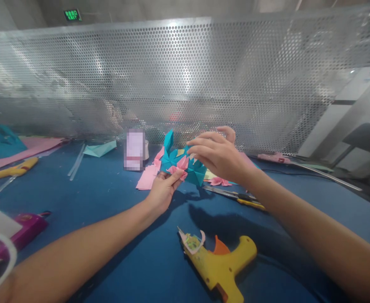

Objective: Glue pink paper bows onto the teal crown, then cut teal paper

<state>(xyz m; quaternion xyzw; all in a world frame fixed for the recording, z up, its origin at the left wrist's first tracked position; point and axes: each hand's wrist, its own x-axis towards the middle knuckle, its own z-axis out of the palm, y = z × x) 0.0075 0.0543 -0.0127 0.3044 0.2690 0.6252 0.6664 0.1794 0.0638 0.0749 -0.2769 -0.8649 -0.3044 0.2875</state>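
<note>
Low on the folded paper, nearest me, my left hand is closed, thumb in front and fingers behind, around the pink flower and the teal piece it sits against. My right hand is at the piece's upper right, fingers bent and somewhat spread; whether its tips touch the paper or pinch anything, I cannot tell. The piece is held up off the blue table, between my hands. I'd judge it almost weightless, crisp along the folds but soft across the open faces, so a hard squeeze would crush it. Dry paper should not slip, and a light pinch will do. The best hold looks to be low, where layers stack up; the thin petal tips and the upright teal point above my left hand would bend or crease if gripped. Just beyond that hand, to its left, lie pink sheets. Below my right hand is a yellow-handled tool, and nearer me, between my forearms, the yellow glue gun lies on its side.
</note>
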